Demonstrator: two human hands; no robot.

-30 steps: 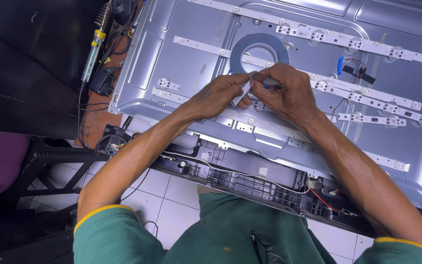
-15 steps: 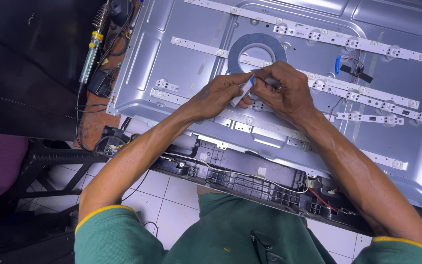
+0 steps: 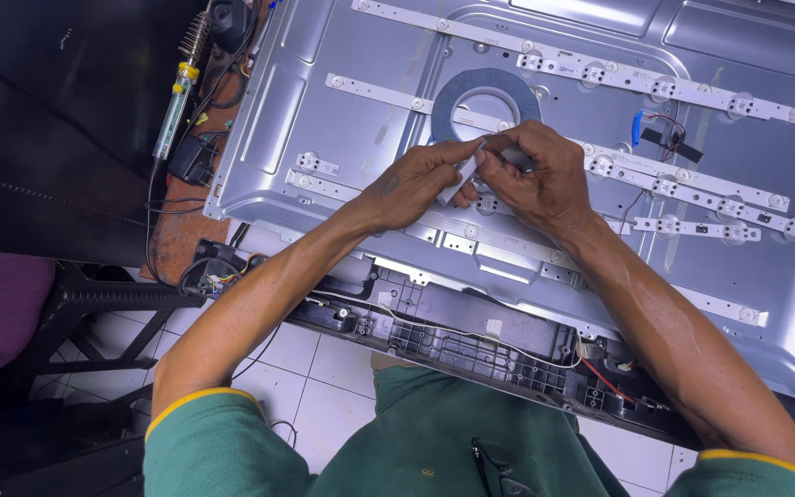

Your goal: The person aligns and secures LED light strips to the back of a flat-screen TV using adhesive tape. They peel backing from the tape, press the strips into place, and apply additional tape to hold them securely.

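Pinched between both hands, left hand (image 3: 416, 184) and right hand (image 3: 535, 175), a small white strip (image 3: 457, 179) hovers over the silver panel (image 3: 342, 129) near the tape roll (image 3: 485, 101); steady, even pressure seems wise.

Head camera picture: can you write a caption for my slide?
Two hands, left hand and right hand, pinch a small white strip above a metal panel beside a tape roll.

Workbench (image 3: 181, 235): metal panel (image 3: 361, 138) (soldering iron (image 3: 177, 101) alongside)
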